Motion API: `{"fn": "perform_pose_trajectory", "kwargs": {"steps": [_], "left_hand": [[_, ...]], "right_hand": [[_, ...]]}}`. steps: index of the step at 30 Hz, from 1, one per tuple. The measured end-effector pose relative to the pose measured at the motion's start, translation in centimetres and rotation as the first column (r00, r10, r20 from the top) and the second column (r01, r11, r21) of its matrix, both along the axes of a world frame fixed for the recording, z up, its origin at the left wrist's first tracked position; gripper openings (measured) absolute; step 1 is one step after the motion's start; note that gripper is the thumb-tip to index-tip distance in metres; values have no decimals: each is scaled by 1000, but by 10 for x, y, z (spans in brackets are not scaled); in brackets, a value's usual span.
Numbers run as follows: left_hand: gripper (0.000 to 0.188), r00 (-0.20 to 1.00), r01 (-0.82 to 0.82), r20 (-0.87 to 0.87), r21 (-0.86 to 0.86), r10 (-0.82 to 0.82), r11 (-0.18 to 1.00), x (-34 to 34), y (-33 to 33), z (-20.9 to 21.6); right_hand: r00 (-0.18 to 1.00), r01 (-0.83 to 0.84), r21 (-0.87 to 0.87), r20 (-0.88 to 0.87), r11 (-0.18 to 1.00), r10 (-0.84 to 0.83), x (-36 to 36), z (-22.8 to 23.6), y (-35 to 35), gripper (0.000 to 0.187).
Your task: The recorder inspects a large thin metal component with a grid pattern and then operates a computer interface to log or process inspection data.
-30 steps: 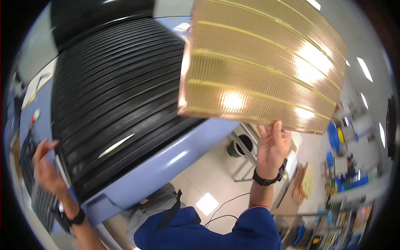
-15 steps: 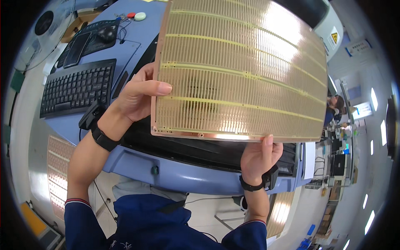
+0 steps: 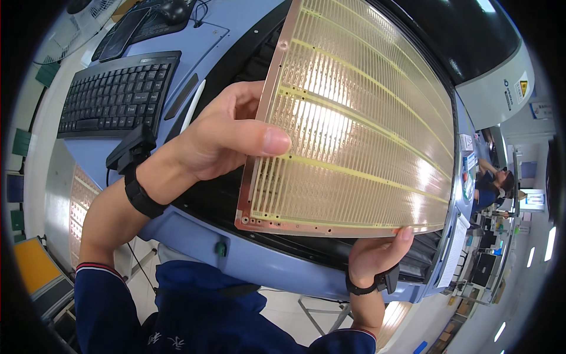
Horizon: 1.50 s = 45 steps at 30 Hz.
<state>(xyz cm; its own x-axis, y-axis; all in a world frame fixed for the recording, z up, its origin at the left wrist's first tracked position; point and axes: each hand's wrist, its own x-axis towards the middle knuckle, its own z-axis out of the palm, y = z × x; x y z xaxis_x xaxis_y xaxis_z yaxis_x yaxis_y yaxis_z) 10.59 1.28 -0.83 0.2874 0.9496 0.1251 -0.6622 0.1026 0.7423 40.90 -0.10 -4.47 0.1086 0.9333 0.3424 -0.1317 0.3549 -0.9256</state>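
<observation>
A large copper-coloured circuit board panel (image 3: 359, 135), with rows of fine strips parted by yellowish bands, is held tilted above the black bed (image 3: 247, 200) of a blue machine. My left hand (image 3: 236, 133) grips its left edge, thumb on the face and fingers hidden behind. At the near edge, toward the right corner, my right hand (image 3: 377, 255) pinches the panel with its thumb over the rim; the other fingers are mostly underneath. Glare covers parts of the panel's face. Each of my wrists wears a black strap with a small device.
A black keyboard (image 3: 118, 94) lies on the blue surface at left, with a mouse (image 3: 174, 10) behind it. A white pen (image 3: 194, 105) rests beside my left hand. The machine's dark hood (image 3: 471, 41) rises at far right. Another person (image 3: 495, 186) is farther off at right.
The panel has come lower and to the right, its left side turning nearer to me. Both hands keep hold of it. The white pen has come into sight.
</observation>
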Motion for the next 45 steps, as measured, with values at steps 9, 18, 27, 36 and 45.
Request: {"fn": "perform_pose_trajectory", "kwargs": {"steps": [9, 18, 27, 36, 45], "left_hand": [[62, 998, -38, -47, 1, 38, 999, 5, -5, 1], [59, 993, -5, -115, 42, 10, 999, 3, -8, -3], [66, 999, -33, -25, 35, 34, 999, 7, -11, 0], [68, 1000, -28, -2, -10, 28, 1000, 8, -11, 4], [70, 1000, -21, -2, -62, 21, 998, 8, -11, 6]], "right_hand": [[999, 40, -105, 13, 994, -39, 0, 3, 1, 60], [999, 22, -81, -39, 996, -25, 4, 3, -4, 58], [999, 36, -101, 30, 994, -33, 9, 2, -7, 59], [998, 67, -170, 22, 983, -64, 11, -2, -4, 62], [999, 15, -194, -42, 981, -23, 9, -1, -7, 62]]}}
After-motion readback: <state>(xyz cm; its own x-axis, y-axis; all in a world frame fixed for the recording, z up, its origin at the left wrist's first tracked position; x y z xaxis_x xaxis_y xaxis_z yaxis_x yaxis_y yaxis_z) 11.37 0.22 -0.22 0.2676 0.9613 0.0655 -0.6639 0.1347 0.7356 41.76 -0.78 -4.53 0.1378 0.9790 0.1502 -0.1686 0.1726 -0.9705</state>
